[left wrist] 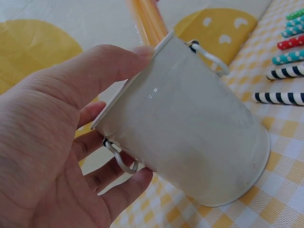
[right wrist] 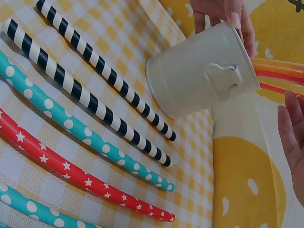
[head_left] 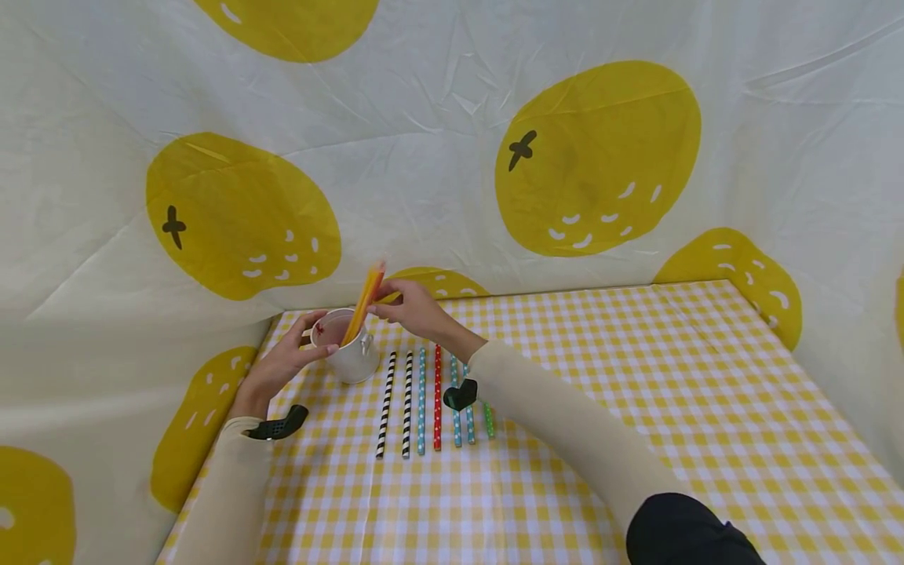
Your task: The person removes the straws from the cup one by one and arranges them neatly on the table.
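My left hand (head_left: 282,357) holds a small white metal bucket (head_left: 355,365) by its rim, the thumb on the near side and the fingers around the far side. The bucket (left wrist: 185,114) has a little loop handle on each side and stands at the back left of the table. In my right hand (head_left: 415,310) is a bunch of orange and yellow straws (head_left: 363,304), pinched near the upper part. Their lower ends are inside the bucket's mouth. From the right wrist, the straws (right wrist: 280,69) stick out past the rim, with the right hand (right wrist: 294,137) beside them.
A row of patterned straws lies right of the bucket: black-and-white striped straws (head_left: 385,404), dotted blue ones (head_left: 421,400), a red one with stars (head_left: 437,396) and a green one (head_left: 490,421). My right forearm passes over part of the row. A yellow checked cloth (head_left: 600,353) covers the table.
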### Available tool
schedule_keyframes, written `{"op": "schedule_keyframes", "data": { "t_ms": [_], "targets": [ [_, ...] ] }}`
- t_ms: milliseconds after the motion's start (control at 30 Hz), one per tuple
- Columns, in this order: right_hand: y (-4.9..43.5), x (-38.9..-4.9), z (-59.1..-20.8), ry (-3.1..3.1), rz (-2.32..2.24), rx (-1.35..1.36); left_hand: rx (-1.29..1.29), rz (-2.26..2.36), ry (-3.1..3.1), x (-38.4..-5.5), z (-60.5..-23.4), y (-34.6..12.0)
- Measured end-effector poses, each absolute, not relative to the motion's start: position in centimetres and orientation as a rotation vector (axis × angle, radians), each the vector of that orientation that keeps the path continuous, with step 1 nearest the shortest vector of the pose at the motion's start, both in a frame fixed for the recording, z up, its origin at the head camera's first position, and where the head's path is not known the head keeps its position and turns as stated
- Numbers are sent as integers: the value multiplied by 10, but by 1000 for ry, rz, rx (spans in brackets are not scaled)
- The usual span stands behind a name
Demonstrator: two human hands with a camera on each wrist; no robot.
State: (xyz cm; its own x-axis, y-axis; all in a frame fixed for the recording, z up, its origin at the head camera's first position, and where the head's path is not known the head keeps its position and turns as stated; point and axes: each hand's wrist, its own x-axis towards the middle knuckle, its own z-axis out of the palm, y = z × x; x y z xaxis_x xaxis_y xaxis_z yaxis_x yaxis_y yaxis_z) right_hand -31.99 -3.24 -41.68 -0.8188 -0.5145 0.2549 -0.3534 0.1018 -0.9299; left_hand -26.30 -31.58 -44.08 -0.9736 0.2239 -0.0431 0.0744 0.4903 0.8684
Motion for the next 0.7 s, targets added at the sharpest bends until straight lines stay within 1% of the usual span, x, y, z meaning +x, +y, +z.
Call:
{"op": "schedule_keyframes", "data": {
  "t_ms": [400,700],
  "targets": [
    [-36,-315,-415,2155,-1854,-921,252,1479,2580,-263,-440,-316],
    [-42,-317,-418,2286,-1714,-943,262,1478,2587,-263,-441,-315]
  ]
}}
